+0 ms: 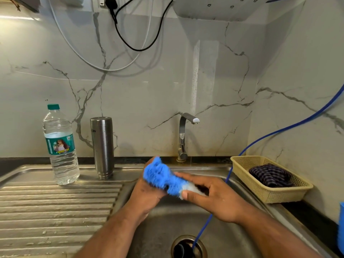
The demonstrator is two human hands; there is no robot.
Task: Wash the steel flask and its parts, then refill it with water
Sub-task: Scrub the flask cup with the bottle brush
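The flask (102,148) stands on the drainboard (55,211), right of the bottle (61,146) and left of the sink (167,226).

We cannot make out the fluffy blue scrubbing thing (162,176): motion smears it, and it covers the fingers of the left hand (147,194), so their grip is hidden from us. At its right end a pale, blurred piece (189,189) is pinched by the right hand (216,199); we cannot tell what it is. The thin blue hose (279,133) vanishes behind the right wrist. The round sink drain (188,246) is cut by the bottom edge, a blue object (341,228) by the right edge, the white wall-mounted appliance (219,10) by the top. Lettering on the tall brushed-steel flask (102,146) is too small to read.
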